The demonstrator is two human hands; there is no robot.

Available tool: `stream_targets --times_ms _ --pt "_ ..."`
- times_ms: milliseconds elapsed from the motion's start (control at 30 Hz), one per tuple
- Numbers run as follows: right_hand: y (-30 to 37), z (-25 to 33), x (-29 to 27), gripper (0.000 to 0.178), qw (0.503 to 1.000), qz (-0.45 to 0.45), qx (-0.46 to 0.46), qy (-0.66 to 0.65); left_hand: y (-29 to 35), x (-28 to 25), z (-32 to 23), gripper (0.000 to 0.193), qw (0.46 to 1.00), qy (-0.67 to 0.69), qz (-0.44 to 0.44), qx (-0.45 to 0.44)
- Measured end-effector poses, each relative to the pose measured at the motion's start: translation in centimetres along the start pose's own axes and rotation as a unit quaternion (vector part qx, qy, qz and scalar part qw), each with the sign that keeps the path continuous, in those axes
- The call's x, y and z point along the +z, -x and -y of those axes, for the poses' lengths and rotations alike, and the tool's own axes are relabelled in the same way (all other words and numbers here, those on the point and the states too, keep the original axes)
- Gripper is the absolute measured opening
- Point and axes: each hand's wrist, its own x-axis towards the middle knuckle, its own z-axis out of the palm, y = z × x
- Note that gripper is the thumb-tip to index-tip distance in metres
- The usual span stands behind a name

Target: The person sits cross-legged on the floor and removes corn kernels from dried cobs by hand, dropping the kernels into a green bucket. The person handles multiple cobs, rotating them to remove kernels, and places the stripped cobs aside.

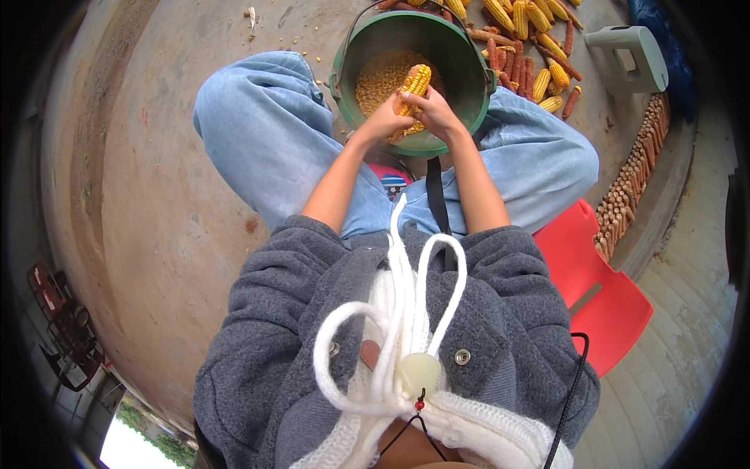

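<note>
The person's left hand [388, 123] and right hand [437, 115] together clasp a yellow corn cob [416, 80] above loose kernels [376, 80] in the green bucket [466, 70]; a slipping grip could drop it or fling kernels outside

The single view is the left of two fisheye cameras on the person's head, facing steeply down. Closest, the grey woollen coat [273, 352] fills the lower half; farther off, near the upper edge, sit the round green bucket [414, 33] and yellow kernelled corn ear [418, 77].
</note>
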Motion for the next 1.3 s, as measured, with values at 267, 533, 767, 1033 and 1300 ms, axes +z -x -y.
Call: stream_targets --times_ms 267,533,767,1033,1300 --pt "-0.2 -1.3 0.9 0.056 0.989 -0.064 -0.081 0.104 0.2 0.5 0.3 0.028 0.993 -0.094 -0.028 -0.06" --pt "0.0 -0.3 0.9 0.049 1.0 -0.021 -0.009 -0.019 0.2 0.4 0.6 0.026 0.995 -0.048 -0.035 -0.079" --pt "-0.8 -1.8 0.1 0.042 0.994 -0.063 -0.077 0.045 -0.2 0.6 0.8 0.039 0.999 -0.039 -0.021 -0.032" --pt "-0.2 -1.4 1.1 0.044 0.985 -0.111 -0.094 0.089 -0.4 0.2 1.7 0.046 0.996 -0.072 -0.026 -0.048" --pt "-0.1 -1.1 0.9 0.048 0.996 -0.051 -0.056 0.052 -1.8 -0.5 5.2 0.044 0.987 -0.108 -0.056 0.103"
